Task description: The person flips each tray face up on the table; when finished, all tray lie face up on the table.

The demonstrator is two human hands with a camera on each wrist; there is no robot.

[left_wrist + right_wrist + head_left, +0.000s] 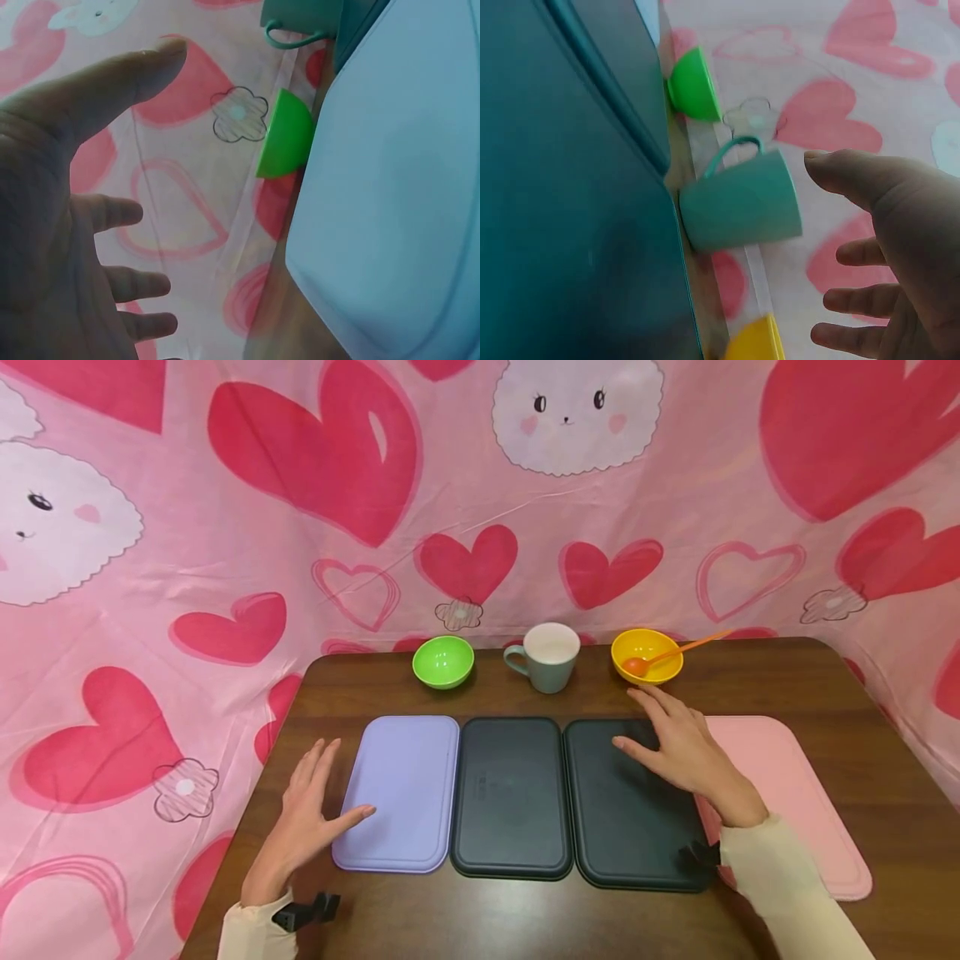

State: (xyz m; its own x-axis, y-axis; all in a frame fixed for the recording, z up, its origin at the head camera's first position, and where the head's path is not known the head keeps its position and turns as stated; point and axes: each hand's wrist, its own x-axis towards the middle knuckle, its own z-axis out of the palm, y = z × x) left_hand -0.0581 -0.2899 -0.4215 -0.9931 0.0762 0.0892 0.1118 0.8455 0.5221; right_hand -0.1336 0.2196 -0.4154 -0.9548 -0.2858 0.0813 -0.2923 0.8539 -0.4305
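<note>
My left hand, thumb and fingers spread, hovers by the left edge of the lavender board and holds nothing. Over the right-hand dark board and the edge of the pink board is my right hand, also spread with nothing in it. Its fingertips overlap the front of the yellow bowl in the head view. An orange spoon leans in that bowl. A grey-green mug stands left of it, handle to the left. Farther left is a green bowl.
Another dark board lies between the lavender board and the right-hand dark one. All the boards form a row on the brown wooden table. Behind the table hangs a pink cloth with hearts. Black straps circle both wrists.
</note>
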